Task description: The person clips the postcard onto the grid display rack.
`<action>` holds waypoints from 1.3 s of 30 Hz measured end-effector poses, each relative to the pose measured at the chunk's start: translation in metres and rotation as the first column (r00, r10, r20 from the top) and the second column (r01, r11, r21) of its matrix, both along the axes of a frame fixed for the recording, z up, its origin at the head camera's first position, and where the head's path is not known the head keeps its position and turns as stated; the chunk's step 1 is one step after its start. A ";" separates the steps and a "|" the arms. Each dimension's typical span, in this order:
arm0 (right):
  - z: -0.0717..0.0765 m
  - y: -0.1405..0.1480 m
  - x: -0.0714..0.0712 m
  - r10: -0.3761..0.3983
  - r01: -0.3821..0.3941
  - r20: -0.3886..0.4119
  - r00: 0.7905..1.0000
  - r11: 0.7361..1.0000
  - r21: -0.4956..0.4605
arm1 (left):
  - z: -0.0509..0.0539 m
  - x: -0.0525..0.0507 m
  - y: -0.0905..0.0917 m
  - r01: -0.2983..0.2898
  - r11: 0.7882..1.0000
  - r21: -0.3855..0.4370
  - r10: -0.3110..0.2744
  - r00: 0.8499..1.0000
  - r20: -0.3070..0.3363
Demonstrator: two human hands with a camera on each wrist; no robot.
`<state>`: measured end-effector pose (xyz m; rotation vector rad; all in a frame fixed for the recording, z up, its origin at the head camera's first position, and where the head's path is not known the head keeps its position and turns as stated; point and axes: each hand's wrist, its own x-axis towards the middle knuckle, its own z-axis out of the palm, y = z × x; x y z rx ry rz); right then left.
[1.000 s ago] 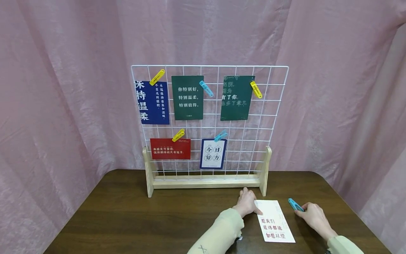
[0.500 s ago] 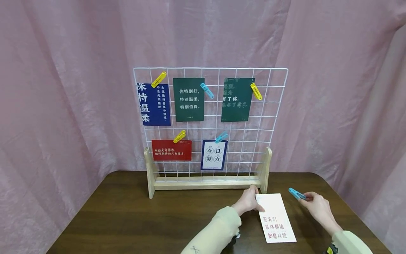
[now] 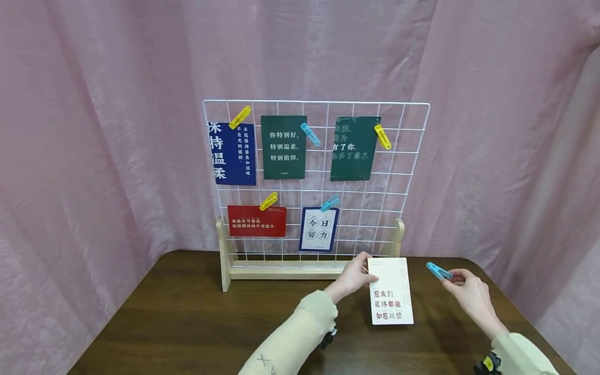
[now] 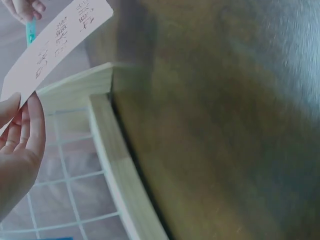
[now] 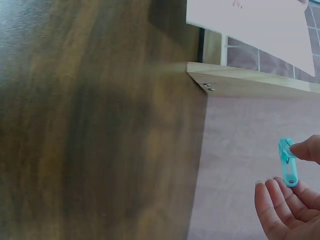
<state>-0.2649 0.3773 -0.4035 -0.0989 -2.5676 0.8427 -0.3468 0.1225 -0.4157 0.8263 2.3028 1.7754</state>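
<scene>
My left hand point(image 3: 351, 276) pinches the left edge of a white card point(image 3: 391, 291) with red characters, thumb on the front and fingers behind. The card is raised above the table, in front of the rack's right foot; the left wrist view shows the same card point(image 4: 55, 47) clear of the surface. To the right, my right hand point(image 3: 471, 297) holds a light blue clothespin point(image 3: 439, 271) between thumb and fingers. In the right wrist view this clothespin point(image 5: 288, 162) is apart from the card.
A white wire grid rack point(image 3: 358, 208) on a wooden base point(image 3: 286, 273) stands at the table's back. Clothespins hold a blue card point(image 3: 234, 161), green cards point(image 3: 284, 148), a red card point(image 3: 257, 221) and a blue-bordered card point(image 3: 319, 229) on it. Pink curtain point(image 3: 117, 130) hangs behind.
The left hand has lifted the white card off the table, up and slightly left toward the rack. My right hand has risen a little with the clothespin.
</scene>
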 end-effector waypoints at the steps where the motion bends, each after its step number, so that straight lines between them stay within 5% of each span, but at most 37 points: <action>1: 0.002 0.000 -0.001 -0.002 0.002 -0.003 1.000 1.000 0.002 | 0.003 -0.001 -0.002 -0.004 1.000 -0.005 0.004 1.000 -0.023; 13: 0.023 -0.005 -0.007 -0.010 0.009 -0.070 0.997 1.000 -0.012 | 0.034 -0.015 -0.025 -0.050 0.999 0.013 0.051 0.994 -0.098; 19: 0.044 -0.017 -0.008 0.019 -0.023 -0.105 0.994 0.999 -0.037 | 0.052 -0.021 -0.035 -0.147 0.989 0.028 0.149 0.974 -0.170; 25: 0.066 -0.030 -0.012 0.091 -0.100 -0.150 0.984 0.994 -0.050 | 0.061 -0.025 -0.039 -0.192 0.973 0.125 0.212 0.963 -0.165; 31: 0.079 -0.038 -0.020 0.213 -0.227 -0.209 0.954 0.973 -0.046 | 0.070 -0.030 -0.044 -0.286 0.950 0.124 0.306 0.930 -0.202; 39: 0.103 -0.044 -0.037 0.306 -0.301 -0.295 0.905 0.952 0.065 | 0.089 -0.036 -0.044 -0.323 0.934 0.152 0.353 0.900 -0.257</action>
